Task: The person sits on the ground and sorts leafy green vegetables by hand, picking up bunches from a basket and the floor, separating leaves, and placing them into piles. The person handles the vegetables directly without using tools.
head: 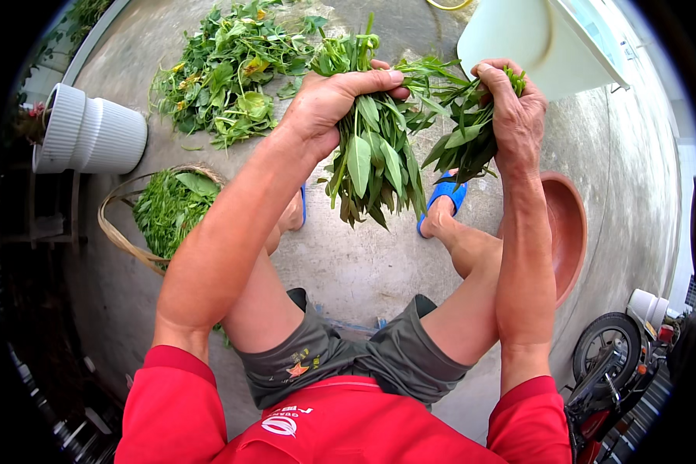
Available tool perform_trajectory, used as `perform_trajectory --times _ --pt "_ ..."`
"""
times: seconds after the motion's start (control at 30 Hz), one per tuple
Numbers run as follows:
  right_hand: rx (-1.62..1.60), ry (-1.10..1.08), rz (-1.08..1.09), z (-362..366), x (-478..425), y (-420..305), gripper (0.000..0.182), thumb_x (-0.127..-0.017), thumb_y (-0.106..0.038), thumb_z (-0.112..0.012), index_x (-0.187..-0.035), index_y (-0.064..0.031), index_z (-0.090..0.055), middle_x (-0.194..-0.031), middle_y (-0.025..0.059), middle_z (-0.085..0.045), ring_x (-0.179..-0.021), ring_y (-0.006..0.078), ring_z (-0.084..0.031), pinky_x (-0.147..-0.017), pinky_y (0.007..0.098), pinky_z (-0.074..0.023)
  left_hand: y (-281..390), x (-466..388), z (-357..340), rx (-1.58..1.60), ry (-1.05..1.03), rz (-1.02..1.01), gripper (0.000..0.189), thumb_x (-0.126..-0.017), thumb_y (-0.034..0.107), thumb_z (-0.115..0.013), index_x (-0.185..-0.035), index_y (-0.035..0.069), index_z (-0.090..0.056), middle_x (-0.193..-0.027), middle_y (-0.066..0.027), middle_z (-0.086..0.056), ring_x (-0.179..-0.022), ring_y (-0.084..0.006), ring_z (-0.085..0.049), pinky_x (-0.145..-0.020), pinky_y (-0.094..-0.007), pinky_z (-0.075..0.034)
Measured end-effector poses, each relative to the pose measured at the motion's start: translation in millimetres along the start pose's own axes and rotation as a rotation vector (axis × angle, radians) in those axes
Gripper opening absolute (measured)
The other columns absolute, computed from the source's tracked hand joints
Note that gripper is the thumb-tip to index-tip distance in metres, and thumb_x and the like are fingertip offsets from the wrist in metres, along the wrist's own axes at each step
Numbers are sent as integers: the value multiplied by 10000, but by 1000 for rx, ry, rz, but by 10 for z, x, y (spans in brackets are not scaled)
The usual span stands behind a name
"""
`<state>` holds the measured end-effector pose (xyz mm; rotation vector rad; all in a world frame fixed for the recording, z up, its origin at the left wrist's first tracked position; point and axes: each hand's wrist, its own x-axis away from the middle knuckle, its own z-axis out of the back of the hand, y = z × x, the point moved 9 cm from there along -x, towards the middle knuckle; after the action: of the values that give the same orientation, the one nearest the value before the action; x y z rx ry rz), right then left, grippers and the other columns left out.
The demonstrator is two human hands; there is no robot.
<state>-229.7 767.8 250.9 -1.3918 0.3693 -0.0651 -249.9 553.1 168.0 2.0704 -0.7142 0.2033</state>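
Observation:
My left hand point(348, 98) grips a thick bunch of leafy greens point(377, 156), which looks like water spinach. Its long leaves hang down below the fist, and cut stems stick up above it. A smaller bunch of the same greens point(464, 127) is held in my right hand point(513, 107), stem ends poking out past the thumb. Between the two hands the leaves of both bunches touch and overlap. Both hands are raised above the concrete floor, in front of my knees.
A heap of loose greens point(232, 75) with yellowed leaves lies at far left. Nearer stands a woven basket point(122, 240) of greens beside a white ribbed pot point(101, 136). On the right are a brown basin point(568, 232), a pale tub point(510, 46) and a motorcycle point(609, 354).

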Motion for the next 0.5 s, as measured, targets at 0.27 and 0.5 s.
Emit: perform_trajectory --times 0.27,0.5 --pt "314 -215 134 -175 149 -225 218 -1004 -196 -701 -923 0 -650 -724 -13 -597 -684 60 -512 -608 241 -432 83 -85 95 -53 23 -79 310 -896 139 -824 -1156 39 -688 -942 -86 -753 -849 -178 -746 -772 -355 -635" --pt "526 -250 439 -374 259 -303 155 -920 -157 -743 -917 -23 -666 -799 94 -636 -664 228 -578 -619 351 -469 44 -85 49 -99 -2 -76 307 -888 110 -824 -1160 36 -701 -950 -73 -753 -860 -170 -751 -765 -337 -643"
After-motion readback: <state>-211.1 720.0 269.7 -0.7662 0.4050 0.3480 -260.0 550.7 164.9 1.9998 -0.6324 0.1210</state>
